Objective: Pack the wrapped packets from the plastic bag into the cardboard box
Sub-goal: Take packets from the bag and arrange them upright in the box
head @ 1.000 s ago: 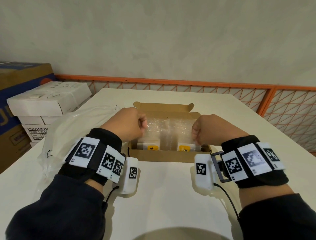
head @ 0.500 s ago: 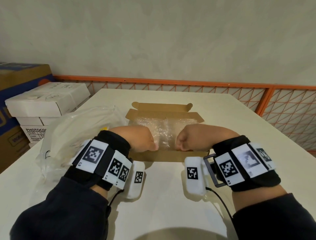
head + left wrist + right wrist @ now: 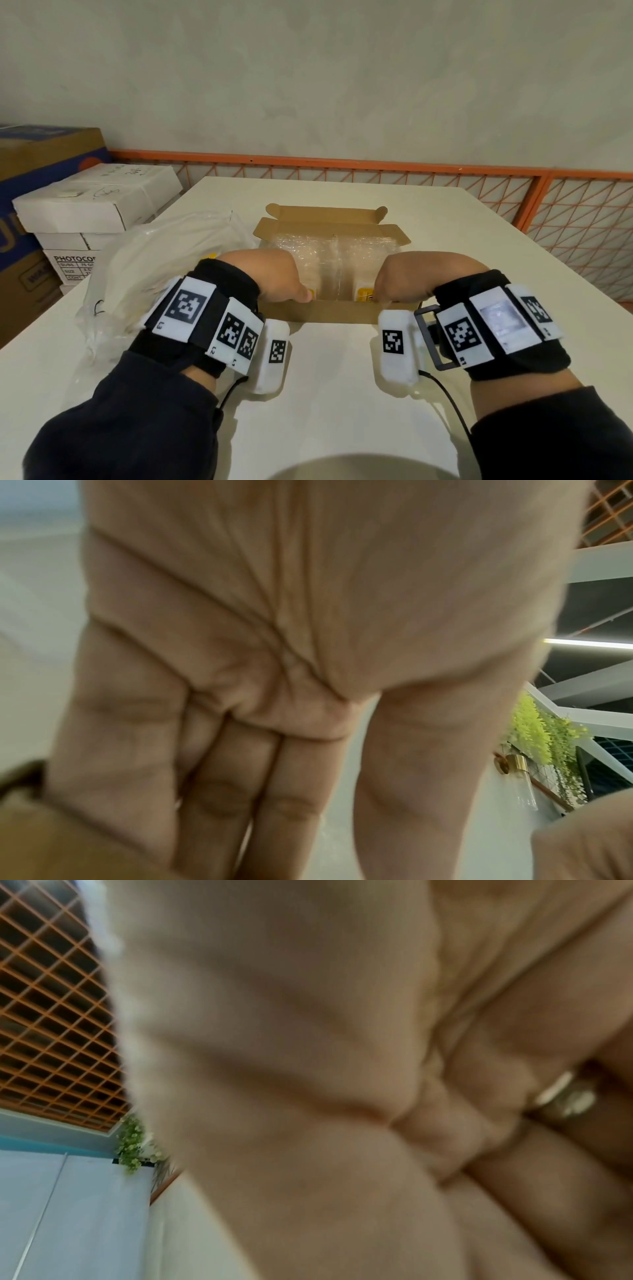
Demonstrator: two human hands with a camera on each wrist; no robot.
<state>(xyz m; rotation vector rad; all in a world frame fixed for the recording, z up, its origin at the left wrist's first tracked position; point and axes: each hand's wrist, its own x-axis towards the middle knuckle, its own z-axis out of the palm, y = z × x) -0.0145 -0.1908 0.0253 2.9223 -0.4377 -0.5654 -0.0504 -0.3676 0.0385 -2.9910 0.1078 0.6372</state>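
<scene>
The step in hand, by the look of it, is to settle the wrapped packets (image 3: pixel 334 265) down into the cardboard box (image 3: pixel 322 310). The left hand (image 3: pixel 270 279) and the right hand (image 3: pixel 404 279) are both at the near wall of the box, 1 at each side of the packets, knuckles up and fingers bent down out of sight. In the left wrist view the fingers (image 3: pixel 219 791) are rather straight and nothing is seen between them, so this grip seems released, only pressing. In the right wrist view the fingers are curled, but the picture is blurred & it cannot be told if this grip is grasping something.

To do it well, the person should probably press evenly w/ both hands, so the bubble wrap goes under the rim and does not spring up. The near wall is thin card and may bend outward if it is pushed too hard.

The box stands in the middle of the worktop (image 3: pixel 335 394), lid flap open toward the far edge. Inside are about 2 packets side by side, yellow labels at the near ends. The plastic bag (image 3: pixel 164 263) lies near the left edge, just beside the box. It looks almost flat; a small yellow spot shows through it, maybe 1 more packet, not sure.
</scene>
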